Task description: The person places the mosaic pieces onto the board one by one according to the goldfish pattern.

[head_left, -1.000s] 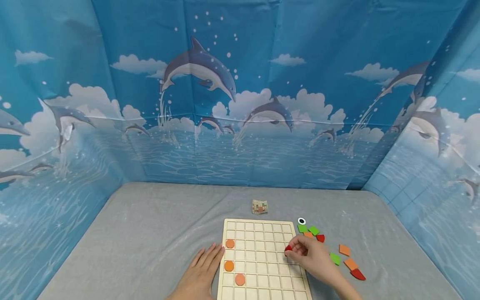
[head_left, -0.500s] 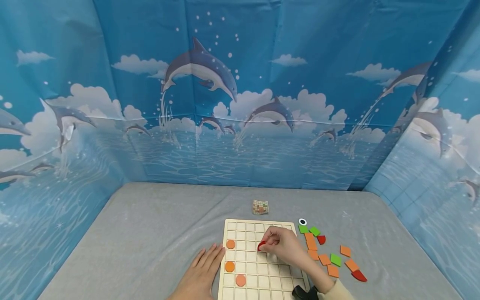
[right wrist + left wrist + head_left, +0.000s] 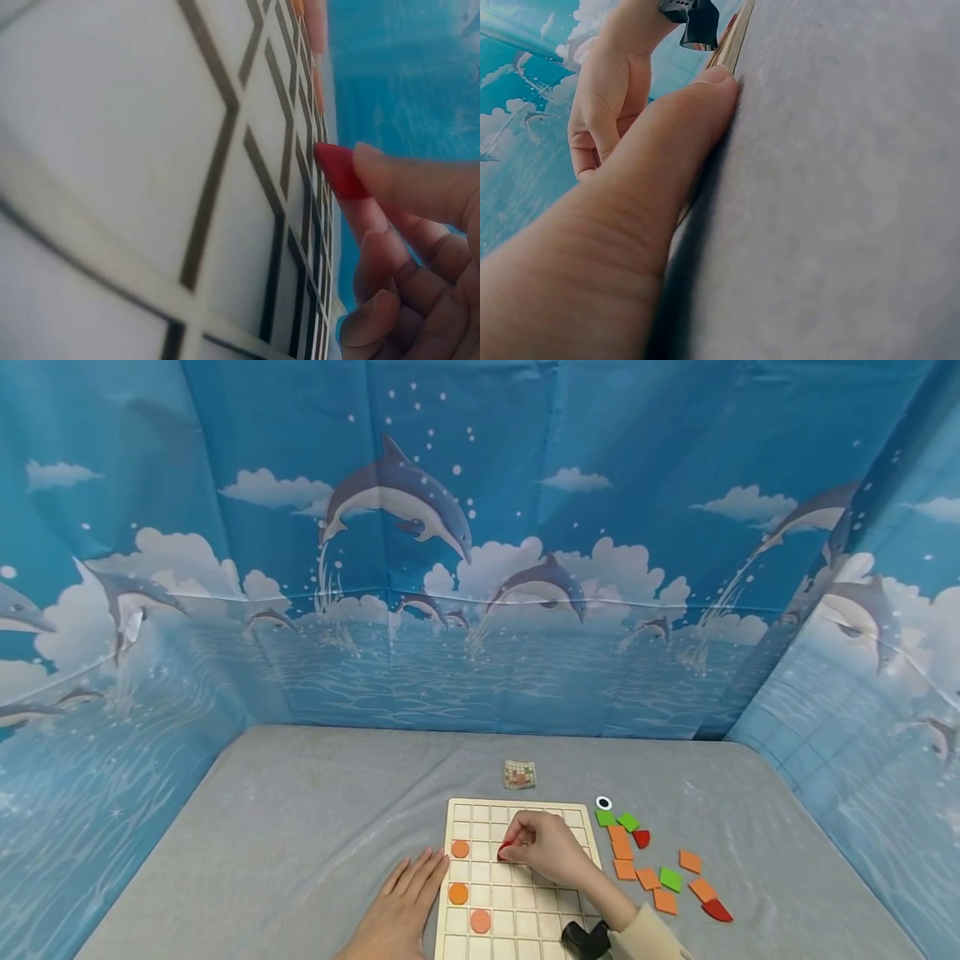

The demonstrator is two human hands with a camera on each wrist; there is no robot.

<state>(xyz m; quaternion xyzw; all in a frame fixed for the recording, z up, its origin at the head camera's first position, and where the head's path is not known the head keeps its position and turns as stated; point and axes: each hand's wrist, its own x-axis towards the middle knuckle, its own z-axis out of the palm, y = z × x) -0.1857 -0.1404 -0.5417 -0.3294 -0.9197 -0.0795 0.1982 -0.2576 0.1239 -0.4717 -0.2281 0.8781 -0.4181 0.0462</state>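
My right hand (image 3: pixel 551 847) pinches a red quarter-round tile (image 3: pixel 341 171) between thumb and fingers, low over the upper middle of a pale wooden grid board (image 3: pixel 527 924). In the right wrist view the tile's pointed corner reaches down toward the grid ridges. Flat on the grey cloth, my left hand (image 3: pixel 401 906) has its fingers straight, fingertips at the board's left edge. Orange round tiles sit in cells on the left: one near the top (image 3: pixel 460 849), another below it, and a third (image 3: pixel 481 921) one column in.
Right of the board lie loose orange squares (image 3: pixel 665 902), green squares (image 3: pixel 671 880), red quarter-round pieces (image 3: pixel 717 910) and a white ring-shaped disc with a black centre (image 3: pixel 603 803). A small patterned card (image 3: pixel 520 774) lies beyond the board. A dolphin-printed curtain (image 3: pixel 480 668) surrounds the table.
My right hand has carried the red tile leftward from the board's right edge to its upper middle, uncovering orange squares on the cloth. My left hand stays put.
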